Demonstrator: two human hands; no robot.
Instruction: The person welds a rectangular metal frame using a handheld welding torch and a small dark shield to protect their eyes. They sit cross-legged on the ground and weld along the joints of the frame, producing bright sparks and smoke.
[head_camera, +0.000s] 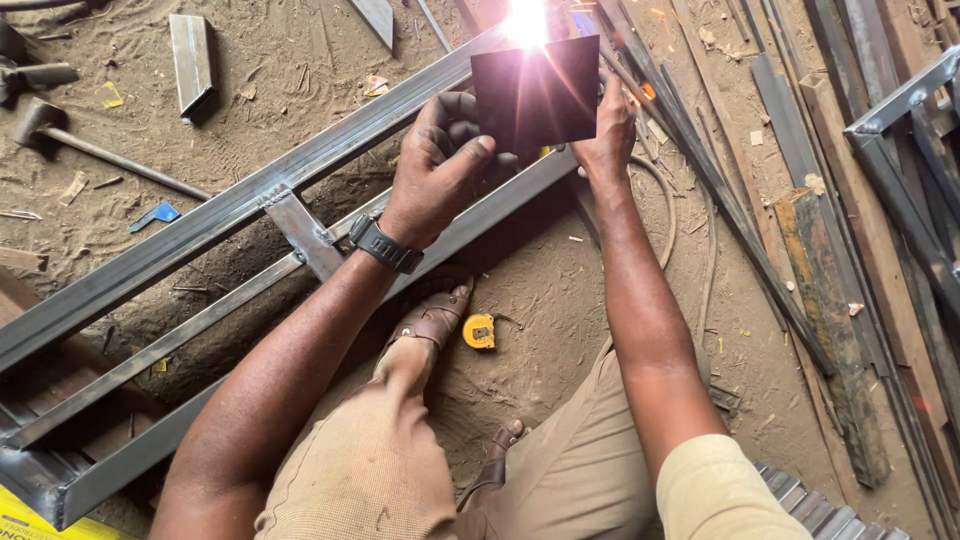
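The left hand (440, 150) pinches a dark square welding glass (537, 92) by its left edge, thumb in front and fingers curled behind, holding it above the steel tube frame (240, 205). The right hand (608, 125) reaches behind the glass's right edge (whether its fingers grip anything cannot be told). A white welding flare (527, 20) glares past the glass's top. A yellow tape measure (479, 331) lies on the sandy floor (560, 290) near a sandal.

We see bare dirt floor (300, 60) left of our left hand (435, 170), open for passing; the steel frame (200, 225) bars the way below; stacked bars (800, 200) crowd our right hand (608, 130).
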